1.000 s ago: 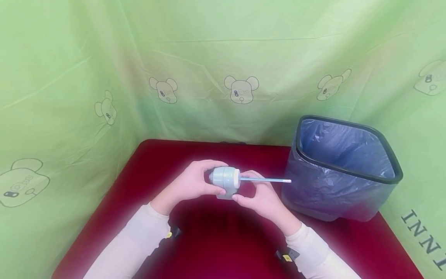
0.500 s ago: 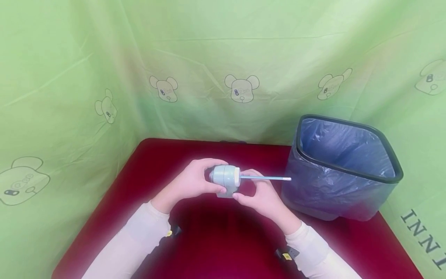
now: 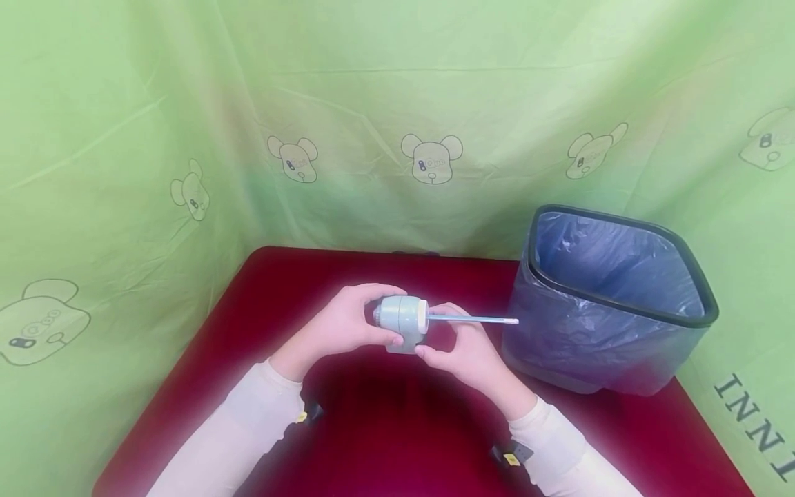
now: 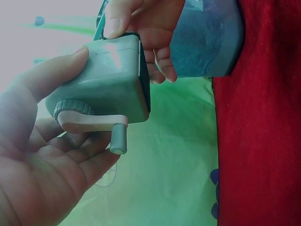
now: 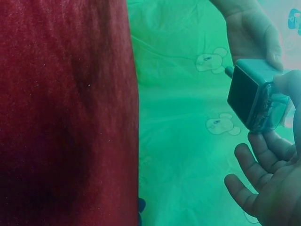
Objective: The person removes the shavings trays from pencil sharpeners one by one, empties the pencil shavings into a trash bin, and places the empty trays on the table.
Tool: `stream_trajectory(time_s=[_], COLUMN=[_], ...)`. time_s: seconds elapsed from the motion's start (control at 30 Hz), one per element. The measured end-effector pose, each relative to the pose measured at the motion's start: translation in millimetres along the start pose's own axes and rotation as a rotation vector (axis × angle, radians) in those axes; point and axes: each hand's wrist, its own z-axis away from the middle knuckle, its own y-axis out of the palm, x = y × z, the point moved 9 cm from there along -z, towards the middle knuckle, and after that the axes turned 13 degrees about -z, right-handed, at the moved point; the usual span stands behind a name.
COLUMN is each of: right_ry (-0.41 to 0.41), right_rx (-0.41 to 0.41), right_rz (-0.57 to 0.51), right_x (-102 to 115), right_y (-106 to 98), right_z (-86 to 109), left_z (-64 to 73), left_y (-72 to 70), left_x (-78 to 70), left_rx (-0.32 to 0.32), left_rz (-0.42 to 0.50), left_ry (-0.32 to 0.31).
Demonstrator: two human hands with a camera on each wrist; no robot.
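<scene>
A pale blue hand-crank pencil sharpener [image 3: 400, 316] is held sideways above the table, a pencil [image 3: 475, 319] sticking out of its white front. My left hand [image 3: 341, 321] grips the body between thumb and fingers. In the left wrist view, its crank [image 4: 91, 122] points toward the left palm, clear of the fingers. My right hand [image 3: 468, 352] pinches the front end, thumb and fingers on opposite edges beside the pencil. The right wrist view shows a clear drawer [image 5: 265, 106] and the dark base [image 5: 243, 96] between both hands.
To the right stands a bin [image 3: 621, 345] with a black rim and a bluish plastic liner. The table [image 3: 397, 428] has a red cover. Green curtains [image 3: 348, 83] with bear prints close in the back and sides.
</scene>
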Motion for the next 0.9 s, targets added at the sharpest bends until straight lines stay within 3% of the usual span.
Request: stream_trajectory(time_s=[0.9], right_ry=[-0.03], right_rx=[-0.008], right_rz=[0.022], right_x=[0.6], right_y=[0.6], right_z=[1.0], left_z=[2.3], left_y=[2.3], left_x=[1.3], left_rx=[0.009], left_rz=[0.001], left_ry=[-0.016])
